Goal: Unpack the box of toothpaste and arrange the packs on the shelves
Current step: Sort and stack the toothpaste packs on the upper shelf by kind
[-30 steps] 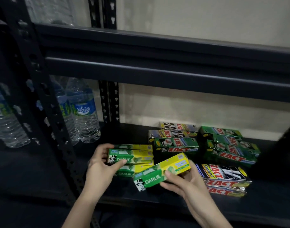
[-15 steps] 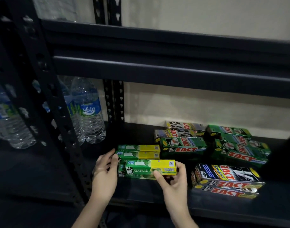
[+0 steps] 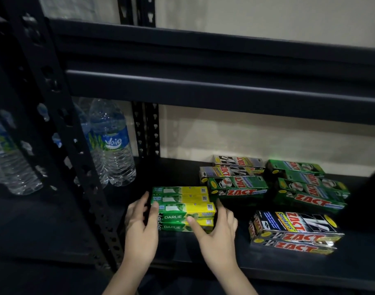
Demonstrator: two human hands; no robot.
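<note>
Your left hand (image 3: 139, 228) and right hand (image 3: 216, 228) flank Darlie stack (image 3: 183, 208) at lower centre on shelf (image 3: 178, 250); fingers straight, touching stack ends, gripping nothing. Zact packs (image 3: 293, 231) at right.

"DARLIE" stands in white on the green front faces of the two front Darlie toothpaste packs (image 3: 183, 217), whose tops read "Double Action". "ZACT" in red marks the green Zact packs (image 3: 238, 186) and the black Zact packs (image 3: 293, 231), the latter also lettered "Smokers". The water bottle (image 3: 113, 143) label reads "Vaio".
</note>
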